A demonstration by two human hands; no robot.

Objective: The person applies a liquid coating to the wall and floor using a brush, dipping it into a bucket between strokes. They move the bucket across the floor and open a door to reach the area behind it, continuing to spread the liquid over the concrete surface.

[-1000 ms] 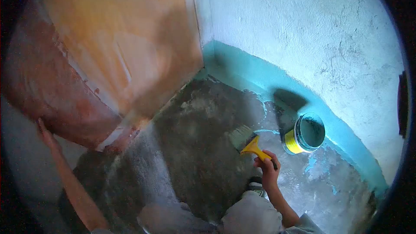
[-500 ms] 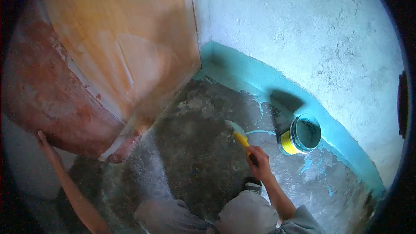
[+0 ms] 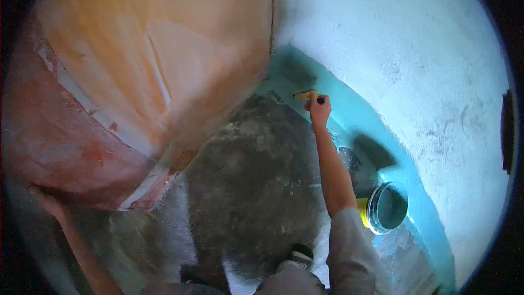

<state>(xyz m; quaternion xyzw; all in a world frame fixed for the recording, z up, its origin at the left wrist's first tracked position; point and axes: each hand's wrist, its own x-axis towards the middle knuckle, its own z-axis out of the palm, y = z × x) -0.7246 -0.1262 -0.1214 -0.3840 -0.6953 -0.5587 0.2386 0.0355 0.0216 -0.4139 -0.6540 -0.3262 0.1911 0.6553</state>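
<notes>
My right hand [image 3: 318,108] is stretched out to the far corner, closed around a yellow-handled paintbrush [image 3: 303,95]. The brush head rests against the turquoise painted band [image 3: 349,110] at the foot of the white wall, near the corner. An open paint can [image 3: 385,207] with a yellow label and turquoise paint inside stands on the floor to the right of my forearm. My left hand [image 3: 42,199] presses flat on the reddish lower edge of the orange door [image 3: 136,60] at the far left, partly blurred.
The rough grey concrete floor [image 3: 245,180] lies between the door and the wall. A white plastered wall [image 3: 415,54] rises on the right. My shoe [image 3: 295,257] and knee show at the bottom edge.
My right arm has reached forward from near the paint can to the corner, carrying the brush onto the turquoise band. The view has shifted forward; the can now sits lower right.
</notes>
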